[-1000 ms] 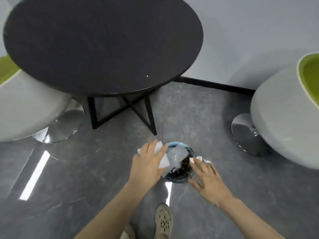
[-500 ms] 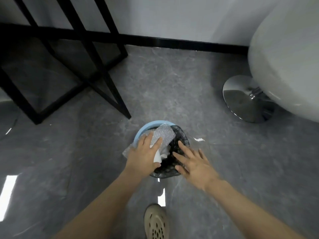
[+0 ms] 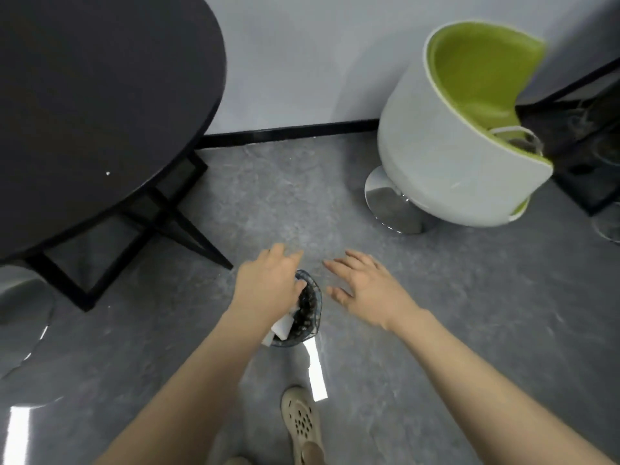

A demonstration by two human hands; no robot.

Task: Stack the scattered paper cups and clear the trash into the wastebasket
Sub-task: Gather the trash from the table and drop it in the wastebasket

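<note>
**Both hands over the wastebasket on the floor**

The person is standing over a small wastebasket (image 3: 310, 310) that is sitting on the grey floor (image 3: 436, 330), just ahead of a beige perforated shoe (image 3: 302, 422). The basket is lined with a dark bag, and white paper trash (image 3: 281, 327) is lying against its near rim, partly sticking out.

The left hand (image 3: 268, 283) is hanging directly above the basket and covering most of its opening; its fingers are bending loosely downward toward the far rim, and nothing is visibly being gripped by them. Whether the fingertips are touching the rim cannot be told.

The right hand (image 3: 365, 290) is hovering just beside the basket on its right, palm down, fingers spread and straight, holding nothing and touching nothing.

A round black tabletop (image 3: 100, 105) on crossed black legs is filling the upper left. A white swivel chair (image 3: 446, 169) with a green inside is standing on a chrome disc base at the upper right, near the wall. Bright strips of light are reflecting off the glossy floor.
</note>
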